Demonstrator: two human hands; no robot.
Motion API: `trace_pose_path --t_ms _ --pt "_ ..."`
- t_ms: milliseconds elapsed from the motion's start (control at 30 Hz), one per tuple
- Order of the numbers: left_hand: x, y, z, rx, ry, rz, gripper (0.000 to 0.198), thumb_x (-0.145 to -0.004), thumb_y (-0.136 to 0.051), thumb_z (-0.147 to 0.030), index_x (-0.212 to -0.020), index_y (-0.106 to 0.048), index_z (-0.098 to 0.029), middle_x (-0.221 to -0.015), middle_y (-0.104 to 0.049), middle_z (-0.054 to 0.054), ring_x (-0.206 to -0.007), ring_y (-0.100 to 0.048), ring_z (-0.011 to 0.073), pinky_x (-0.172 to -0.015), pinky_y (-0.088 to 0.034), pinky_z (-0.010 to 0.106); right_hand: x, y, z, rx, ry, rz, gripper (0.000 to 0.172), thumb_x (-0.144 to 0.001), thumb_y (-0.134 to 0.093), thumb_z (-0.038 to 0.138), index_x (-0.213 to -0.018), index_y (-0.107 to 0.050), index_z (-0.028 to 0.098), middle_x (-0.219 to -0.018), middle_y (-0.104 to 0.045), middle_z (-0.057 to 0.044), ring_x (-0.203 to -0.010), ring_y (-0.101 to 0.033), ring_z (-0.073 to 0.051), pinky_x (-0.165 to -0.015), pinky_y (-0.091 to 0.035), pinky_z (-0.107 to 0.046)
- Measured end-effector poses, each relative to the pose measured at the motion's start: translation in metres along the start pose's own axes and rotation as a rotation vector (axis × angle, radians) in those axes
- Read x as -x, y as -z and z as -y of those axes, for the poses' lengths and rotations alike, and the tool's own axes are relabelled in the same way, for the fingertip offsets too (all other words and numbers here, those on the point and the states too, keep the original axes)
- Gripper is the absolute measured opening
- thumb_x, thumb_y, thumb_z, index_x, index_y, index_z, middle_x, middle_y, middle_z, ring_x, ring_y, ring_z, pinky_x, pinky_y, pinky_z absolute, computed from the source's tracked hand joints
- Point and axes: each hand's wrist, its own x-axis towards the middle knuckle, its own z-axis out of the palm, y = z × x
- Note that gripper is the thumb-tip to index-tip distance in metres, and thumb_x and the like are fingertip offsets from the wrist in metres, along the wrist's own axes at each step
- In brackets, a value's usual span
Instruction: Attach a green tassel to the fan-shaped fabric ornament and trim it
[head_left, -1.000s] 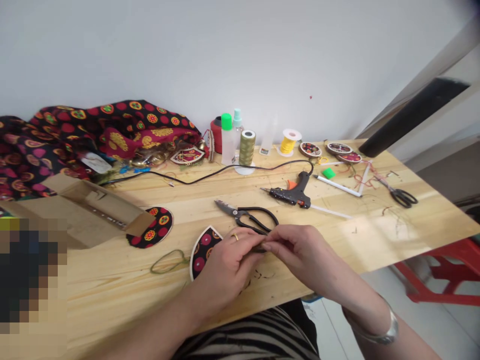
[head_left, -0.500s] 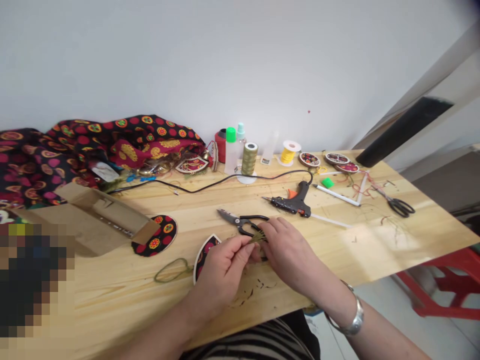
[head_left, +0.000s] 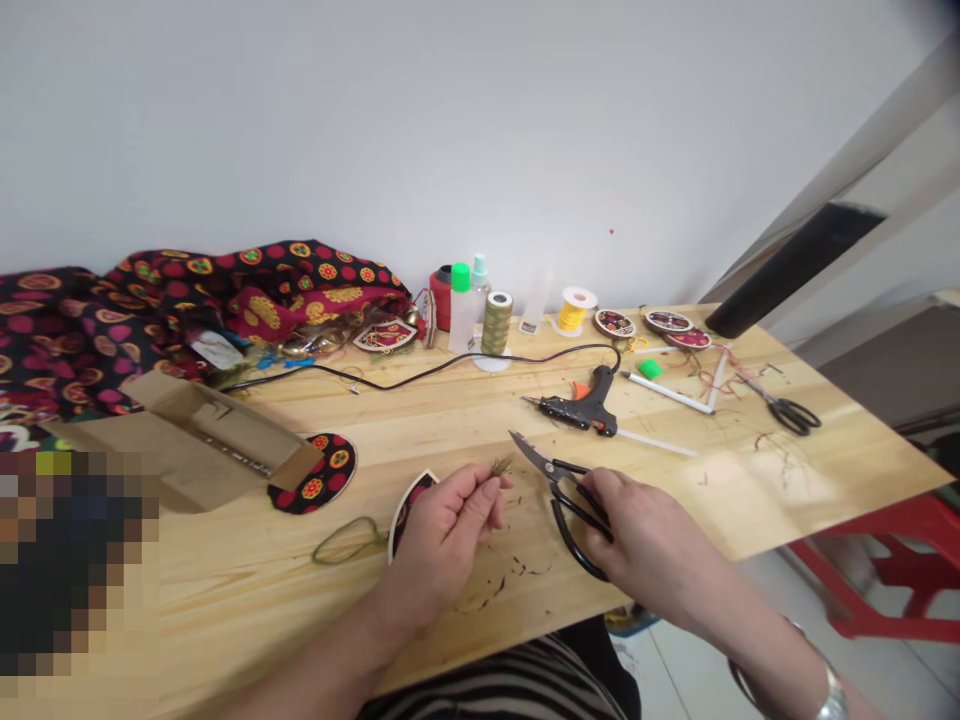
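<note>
My left hand [head_left: 457, 515] pinches a bundle of olive-green thread [head_left: 501, 467], its frayed ends sticking out past the fingertips. Partly hidden behind that hand lies a pointed, patterned fabric piece with a pale rim [head_left: 409, 508], and a loop of green cord [head_left: 349, 540] trails to its left. My right hand [head_left: 637, 530] grips black-handled scissors [head_left: 559, 475], fingers around the handles. The blades point up and left, a short way right of the thread ends and apart from them.
A glue gun [head_left: 581, 408] lies beyond the scissors, its black cable running left. An opened cardboard box [head_left: 217, 440] overlaps a round fabric piece [head_left: 330, 470]. Bottles, a green thread spool [head_left: 497, 325] and a yellow spool [head_left: 574, 312] stand along the wall. Other scissors [head_left: 791, 415] lie right.
My right hand has left the thread ends, picked up the black-handled scissors from the table and moved right and nearer me. My left hand still holds the thread in about the same place.
</note>
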Motion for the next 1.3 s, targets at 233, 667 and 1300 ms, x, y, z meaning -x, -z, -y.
trace_pose_path --t_ms 233,667,1300 --pt "-0.001 0.0 -0.001 -0.086 -0.071 0.0 0.024 -0.088 -0.048 -0.035 -0.094 -0.063 -0.016 -0.062 -0.05 -0.003 -0.059 -0.044 0.0095 -0.056 -0.038 0.02 0.011 0.001 -0.004 -0.517 0.021 0.013 0.007 -0.083 -0.048 0.024 -0.078 -0.049 0.02 -0.073 -0.057 0.0 -0.066 -0.052 -0.014 -0.059 -0.04 -0.024" --pt "0.001 -0.002 -0.006 -0.149 -0.124 -0.018 0.025 -0.089 -0.047 -0.034 -0.099 -0.063 -0.018 -0.057 -0.043 -0.006 -0.054 -0.039 0.0096 -0.052 -0.034 0.02 0.008 0.019 0.01 -0.456 0.112 0.048 0.04 -0.06 -0.075 0.041 -0.084 -0.051 0.02 -0.085 -0.057 -0.001 -0.073 -0.052 -0.017 -0.063 -0.041 -0.026" --pt "0.002 0.002 -0.003 -0.3 -0.249 0.059 0.025 -0.09 -0.046 -0.026 -0.106 -0.066 -0.024 -0.092 -0.068 0.001 -0.079 -0.055 0.0147 -0.078 -0.043 0.024 -0.003 0.015 0.022 -0.185 0.17 0.009 0.037 -0.069 -0.061 0.054 -0.071 -0.051 0.019 -0.071 -0.06 -0.003 -0.06 -0.053 -0.015 -0.052 -0.036 -0.024"
